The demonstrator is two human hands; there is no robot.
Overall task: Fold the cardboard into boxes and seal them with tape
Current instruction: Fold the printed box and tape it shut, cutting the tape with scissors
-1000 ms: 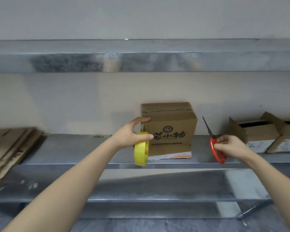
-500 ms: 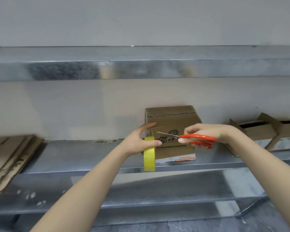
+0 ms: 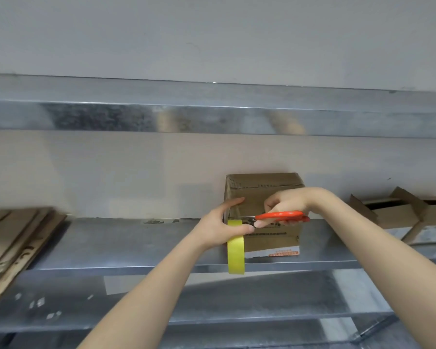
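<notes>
Two hands: both at the front of a closed cardboard box (image 3: 264, 187) standing on a metal shelf (image 3: 136, 243).
Left hand (image 3: 219, 229): fingers curled round a yellow tape roll (image 3: 235, 250), held on edge at the box's left front corner.
Right hand (image 3: 285, 205): grasping red-handled scissors (image 3: 282, 215), blades pointing left, tips just beside the roll.
Shelf, left end: flattened cardboard (image 3: 15, 238), stacked.
Shelf, right end: open boxes (image 3: 398, 215), flaps up.

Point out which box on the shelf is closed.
The middle box, with printing on its front: its top is folded shut. The far-right boxes have their flaps standing open.
</notes>
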